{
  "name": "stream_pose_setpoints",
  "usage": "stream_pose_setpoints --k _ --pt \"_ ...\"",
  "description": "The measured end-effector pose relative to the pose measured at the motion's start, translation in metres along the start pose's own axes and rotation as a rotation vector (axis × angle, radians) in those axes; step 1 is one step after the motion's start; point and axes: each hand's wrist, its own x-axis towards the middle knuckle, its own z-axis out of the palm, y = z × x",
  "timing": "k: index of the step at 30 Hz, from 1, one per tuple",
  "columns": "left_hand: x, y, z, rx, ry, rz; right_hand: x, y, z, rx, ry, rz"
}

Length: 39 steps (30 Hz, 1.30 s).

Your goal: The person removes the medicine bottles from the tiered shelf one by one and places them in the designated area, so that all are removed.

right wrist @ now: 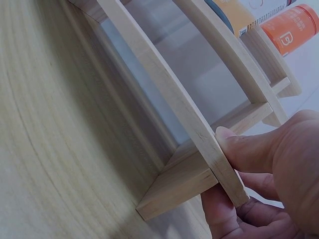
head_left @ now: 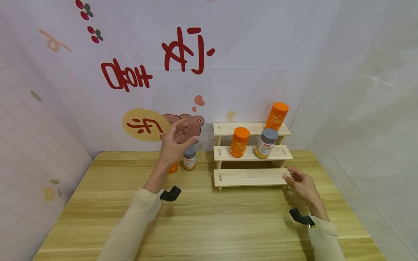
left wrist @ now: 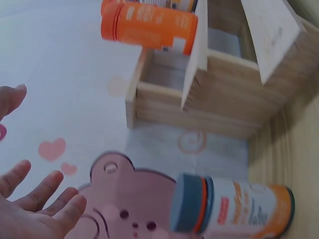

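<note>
My right hand [head_left: 302, 185] pinches the right end of the lowest board of a three-step wooden rack [head_left: 251, 177], thumb on top and fingers below in the right wrist view. My left hand [head_left: 174, 146] is raised with fingers spread and holds nothing. Beneath and behind it, a grey-capped bottle [head_left: 189, 159] stands on the table, beside an orange bottle [head_left: 173, 168] mostly hidden by the hand and wrist. On the rack's middle step stand an orange bottle [head_left: 240, 142] and a grey-capped white-and-yellow bottle [head_left: 266, 143]. Another orange bottle [head_left: 277, 116] is on the top step at the right.
The wooden table [head_left: 196, 224] meets a white printed backdrop [head_left: 261, 54] along its back edge. Similar cloth hangs at the left and right sides. Each wrist carries a black camera mount, such as the left one [head_left: 170, 194].
</note>
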Motion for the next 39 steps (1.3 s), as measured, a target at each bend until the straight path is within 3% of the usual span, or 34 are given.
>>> stream_pose_setpoints --k 9,21,30,39 --pt "0.012 0.020 0.027 0.014 -0.061 0.032 0.000 0.000 0.000 -0.018 -0.003 0.001" --pt "0.029 0.038 0.067 -0.059 -0.134 0.057 -0.002 -0.002 0.000 -0.031 0.003 0.002" --pt "0.044 0.056 0.096 -0.056 -0.194 0.042 -0.002 -0.002 0.000 -0.033 0.003 0.001" --pt "0.062 0.062 0.123 -0.043 -0.218 0.037 -0.001 -0.001 -0.001 -0.067 0.020 -0.007"
